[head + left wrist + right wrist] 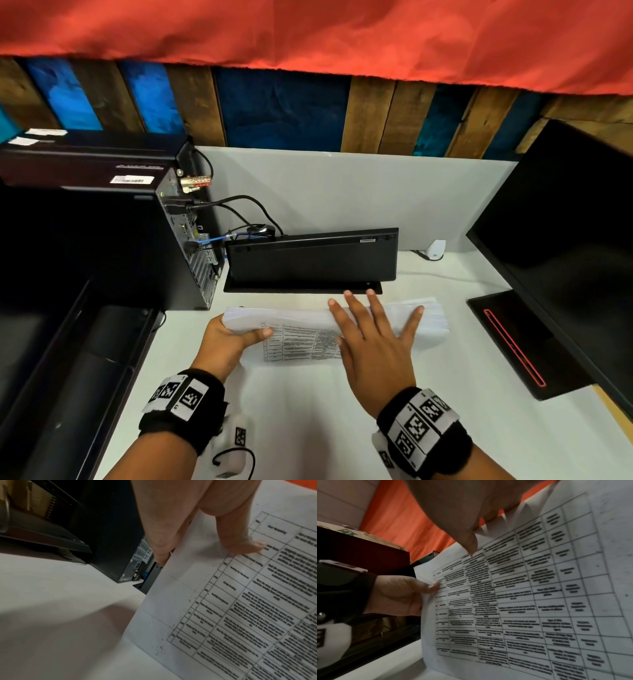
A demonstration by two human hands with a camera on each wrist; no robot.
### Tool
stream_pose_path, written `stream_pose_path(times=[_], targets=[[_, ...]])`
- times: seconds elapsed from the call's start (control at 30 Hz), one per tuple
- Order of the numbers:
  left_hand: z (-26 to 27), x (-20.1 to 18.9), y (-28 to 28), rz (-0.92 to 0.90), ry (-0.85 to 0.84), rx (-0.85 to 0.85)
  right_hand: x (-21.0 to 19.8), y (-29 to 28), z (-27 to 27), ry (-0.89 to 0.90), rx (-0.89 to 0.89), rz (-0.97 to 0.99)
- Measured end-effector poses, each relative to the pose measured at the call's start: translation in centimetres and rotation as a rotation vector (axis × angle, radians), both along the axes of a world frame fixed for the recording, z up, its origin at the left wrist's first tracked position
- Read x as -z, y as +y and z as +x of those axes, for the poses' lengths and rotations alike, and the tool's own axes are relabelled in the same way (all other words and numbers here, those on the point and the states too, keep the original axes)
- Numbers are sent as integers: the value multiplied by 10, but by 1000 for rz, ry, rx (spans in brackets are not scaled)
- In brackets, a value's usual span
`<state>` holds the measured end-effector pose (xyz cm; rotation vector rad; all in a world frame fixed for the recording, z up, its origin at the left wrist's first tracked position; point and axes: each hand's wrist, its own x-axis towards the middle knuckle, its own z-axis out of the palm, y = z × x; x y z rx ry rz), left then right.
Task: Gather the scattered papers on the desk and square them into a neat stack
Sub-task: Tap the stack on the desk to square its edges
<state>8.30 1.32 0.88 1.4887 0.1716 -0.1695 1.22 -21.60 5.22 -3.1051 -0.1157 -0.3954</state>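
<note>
Many thin, limp sheets in the stack (301,339): my left hand (227,337) pinches its end, right hand (373,346) spread flat on top.

Even indoor light; wrist views blurred, wide-angle edges bent

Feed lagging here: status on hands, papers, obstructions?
Left hand grips paper stack upright on desk; right hand flat, open against it. Keyboard close behind.
</note>
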Motion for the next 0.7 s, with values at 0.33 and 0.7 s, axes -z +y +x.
stream_pose_path(times=[0.33,0.7], targets=[[-3,-2,-4,-43,-1,-31,-11,-78,0,130,350,17],[-15,-27,-5,-49,-52,-71,-45,-1,34,247,-121,130]])
